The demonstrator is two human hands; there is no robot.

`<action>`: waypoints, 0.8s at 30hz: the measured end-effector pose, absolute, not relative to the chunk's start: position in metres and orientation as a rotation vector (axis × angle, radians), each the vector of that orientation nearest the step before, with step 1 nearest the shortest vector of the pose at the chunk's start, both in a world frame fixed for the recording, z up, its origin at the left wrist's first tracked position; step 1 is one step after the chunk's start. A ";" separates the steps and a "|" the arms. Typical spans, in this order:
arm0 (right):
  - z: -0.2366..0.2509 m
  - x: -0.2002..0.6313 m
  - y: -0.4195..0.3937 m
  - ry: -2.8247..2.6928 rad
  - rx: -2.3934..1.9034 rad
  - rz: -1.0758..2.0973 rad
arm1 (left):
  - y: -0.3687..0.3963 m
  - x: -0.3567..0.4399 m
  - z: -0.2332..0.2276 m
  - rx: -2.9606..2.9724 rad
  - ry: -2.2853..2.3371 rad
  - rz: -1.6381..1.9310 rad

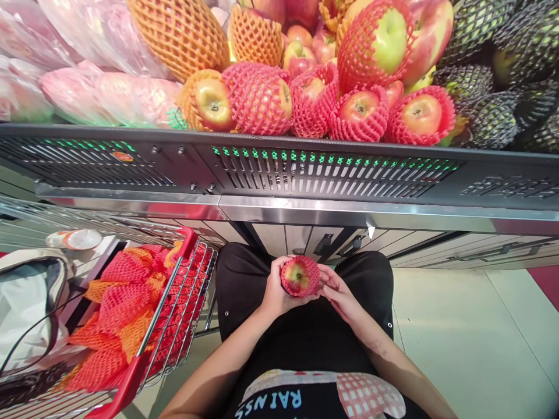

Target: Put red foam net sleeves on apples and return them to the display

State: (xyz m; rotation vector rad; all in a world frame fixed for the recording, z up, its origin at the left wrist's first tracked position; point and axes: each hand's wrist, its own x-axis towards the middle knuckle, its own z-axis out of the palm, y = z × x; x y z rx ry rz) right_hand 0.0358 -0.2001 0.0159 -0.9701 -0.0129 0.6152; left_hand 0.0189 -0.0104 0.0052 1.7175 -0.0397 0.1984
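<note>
An apple in a red foam net sleeve sits low in front of me, over my lap, its stem end facing up. My left hand is wrapped around its left side and underside. From the right, my right hand touches the sleeve with its fingertips, the fingers partly spread and loosely bent. The net covers the apple's sides, while the yellow-green and red top shows. Beyond my knees, several apples in red net sleeves line the front of the display shelf.
A dark slotted shelf rail with a metal edge spans the view ahead. At left stands a shopping cart holding red and orange foam nets and a white bag. Plastic-wrapped pink fruit and black-netted fruit flank the apples.
</note>
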 end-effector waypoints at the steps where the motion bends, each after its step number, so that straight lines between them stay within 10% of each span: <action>1: 0.018 0.037 -0.199 0.000 -0.984 0.602 | -0.010 0.020 0.005 1.707 -0.053 0.217; 24: -0.016 0.052 -0.213 -0.237 -1.190 0.775 | -0.018 0.024 0.000 1.441 0.020 0.064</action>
